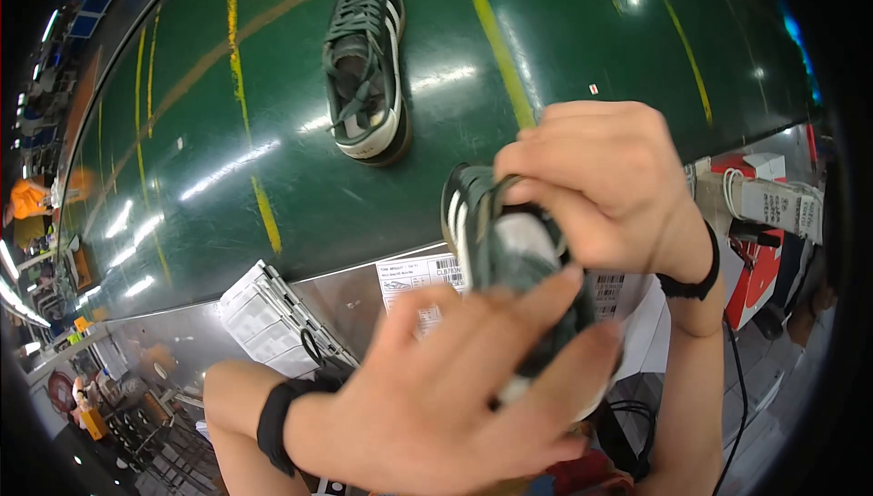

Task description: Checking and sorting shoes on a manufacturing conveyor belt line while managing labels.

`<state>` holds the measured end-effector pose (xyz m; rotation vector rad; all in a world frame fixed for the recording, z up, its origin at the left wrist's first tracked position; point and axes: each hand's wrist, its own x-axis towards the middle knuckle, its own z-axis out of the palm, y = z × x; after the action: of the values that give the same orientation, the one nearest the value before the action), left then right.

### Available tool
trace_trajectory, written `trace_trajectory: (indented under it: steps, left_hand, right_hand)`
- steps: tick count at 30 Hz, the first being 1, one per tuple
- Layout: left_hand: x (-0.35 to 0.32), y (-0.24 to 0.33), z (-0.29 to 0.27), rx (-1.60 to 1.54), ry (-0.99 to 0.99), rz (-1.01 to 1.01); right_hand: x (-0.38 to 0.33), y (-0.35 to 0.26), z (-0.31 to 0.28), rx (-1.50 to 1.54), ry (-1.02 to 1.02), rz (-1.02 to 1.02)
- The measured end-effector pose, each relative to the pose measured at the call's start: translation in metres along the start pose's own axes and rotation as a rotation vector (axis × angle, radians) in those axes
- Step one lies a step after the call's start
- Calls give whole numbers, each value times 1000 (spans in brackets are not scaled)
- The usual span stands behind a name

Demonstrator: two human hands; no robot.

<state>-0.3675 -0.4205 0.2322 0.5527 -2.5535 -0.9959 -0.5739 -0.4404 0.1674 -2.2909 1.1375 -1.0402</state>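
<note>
A dark green sneaker (468,214) with white side stripes is tilted at the near edge of the green table, its toe pointing away from me. My left hand (446,387) reaches across its heel end, the fingers bent over the shoe and partly blurred. My right hand (605,187) is closed above the laces, thumb and fingers pinched on a dark shoelace (506,189). Both hands hide much of the shoe's opening and far side. Another matching sneaker (368,64) lies apart on the table, farther away and to the left, laced, with its lace ends lying over the opening.
Yellow lines run across the green table (309,191). Along its near metal ledge are a stack of folded white printed sheets (277,319) and a white barcode label (409,276). Red and white boxes (755,278) stand at the right, near a hanging black cable (738,405).
</note>
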Motion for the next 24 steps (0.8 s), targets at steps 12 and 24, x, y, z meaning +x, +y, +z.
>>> trace_trajectory:
  steps: [12,24]
  left_hand:
    - [2,-173,-7,492,-50,-226]
    - [-29,6,-26,-16,-258,-174]
  right_hand:
    - [47,64,41,-194,112,54]
    - [12,-34,44,118,-101,61]
